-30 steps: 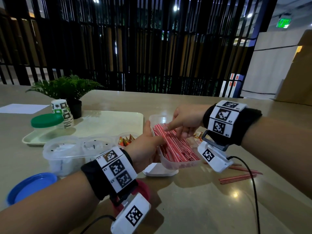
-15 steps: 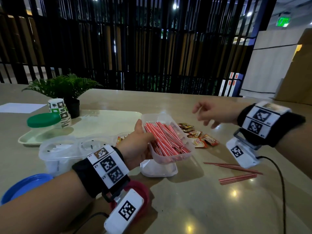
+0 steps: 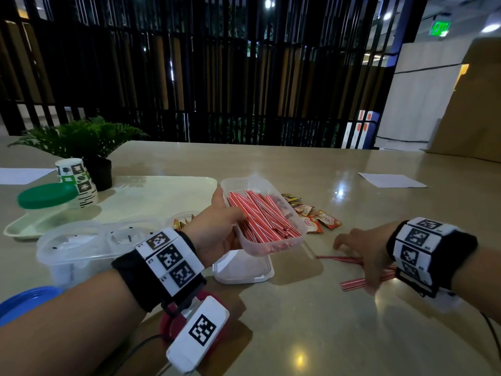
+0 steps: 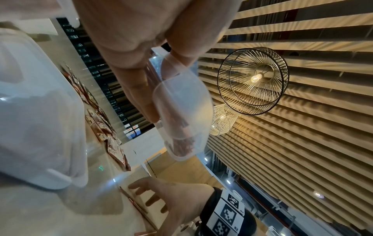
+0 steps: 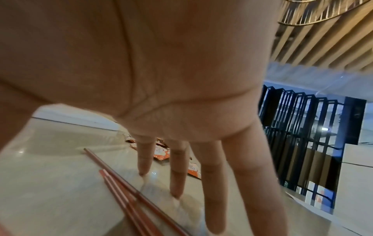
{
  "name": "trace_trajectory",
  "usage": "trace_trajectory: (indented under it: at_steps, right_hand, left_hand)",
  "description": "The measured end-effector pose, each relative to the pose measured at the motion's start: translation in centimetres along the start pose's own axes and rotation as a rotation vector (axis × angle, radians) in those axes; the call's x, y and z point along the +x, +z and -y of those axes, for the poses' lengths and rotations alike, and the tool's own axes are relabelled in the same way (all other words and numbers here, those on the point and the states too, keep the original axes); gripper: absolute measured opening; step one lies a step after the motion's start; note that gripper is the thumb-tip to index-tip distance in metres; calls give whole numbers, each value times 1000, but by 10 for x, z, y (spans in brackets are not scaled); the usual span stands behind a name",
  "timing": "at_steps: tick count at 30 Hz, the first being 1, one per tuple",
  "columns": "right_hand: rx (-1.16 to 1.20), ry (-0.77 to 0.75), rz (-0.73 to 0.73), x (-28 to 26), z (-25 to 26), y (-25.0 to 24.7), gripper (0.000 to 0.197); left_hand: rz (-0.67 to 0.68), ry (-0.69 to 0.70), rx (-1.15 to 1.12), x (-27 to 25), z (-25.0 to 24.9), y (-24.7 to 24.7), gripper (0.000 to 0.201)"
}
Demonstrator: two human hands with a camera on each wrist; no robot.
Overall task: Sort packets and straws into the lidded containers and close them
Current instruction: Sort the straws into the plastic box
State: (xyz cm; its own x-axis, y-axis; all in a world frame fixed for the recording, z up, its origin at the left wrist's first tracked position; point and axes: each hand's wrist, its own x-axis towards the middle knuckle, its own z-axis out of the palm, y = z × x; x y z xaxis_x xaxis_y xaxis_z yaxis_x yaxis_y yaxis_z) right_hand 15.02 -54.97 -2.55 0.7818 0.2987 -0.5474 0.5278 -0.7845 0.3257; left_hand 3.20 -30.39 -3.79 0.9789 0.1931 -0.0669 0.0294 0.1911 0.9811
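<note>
My left hand [image 3: 225, 226] grips the near end of a clear rectangular container [image 3: 271, 240] full of red-and-white straws [image 3: 260, 215]. It holds the container tilted above its white lid [image 3: 244, 271] on the table. My right hand [image 3: 357, 256] lies open and low over a few loose straws [image 3: 355, 283] at the right. In the right wrist view its straight fingertips [image 5: 142, 170] touch the table beside the loose straws [image 5: 129, 196]. Orange packets [image 3: 311, 217] lie behind the container. In the left wrist view the left hand's fingers [image 4: 139, 89] curl under the container [image 4: 181, 111].
A pale tray [image 3: 162, 191] at the left carries a green-lidded jar [image 3: 46, 196] and a paper cup [image 3: 77, 180]. A potted plant [image 3: 81, 139] stands behind it. A clear two-well container [image 3: 81, 245], a blue lid [image 3: 24, 302] and a red lid [image 3: 168, 324] lie near my left arm.
My right hand has left the straw container, swung right and come down onto the loose straws on the table. My left hand still holds the container tilted.
</note>
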Motion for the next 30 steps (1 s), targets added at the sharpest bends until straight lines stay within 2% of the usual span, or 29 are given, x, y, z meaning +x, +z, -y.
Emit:
trace_trajectory:
  at_steps: [6,11,17,23,28,30]
  right_hand:
    - [48,38,20,-3,-6,3,85]
    - [46,41,-9,-4,-8,10,57]
    - [38,-24,-92,4,-9,24,26]
    - [53,-94,-200,5,-9,30,17]
    - [135,-107,-244,7,-9,33,26]
    - [130,-107,-255,7,-9,35,18]
  left_hand:
    - [0,1,23,-2,-1,3,64]
    - [-4,-14,13,-5,-2,3,66]
    - [-5,-20,10,-5,-3,4,70]
    - [15,-24,7,-4,0,7,69]
    - [40,-15,17,-7,-1,10,62]
    - [46,-15,13,-8,-1,10,62]
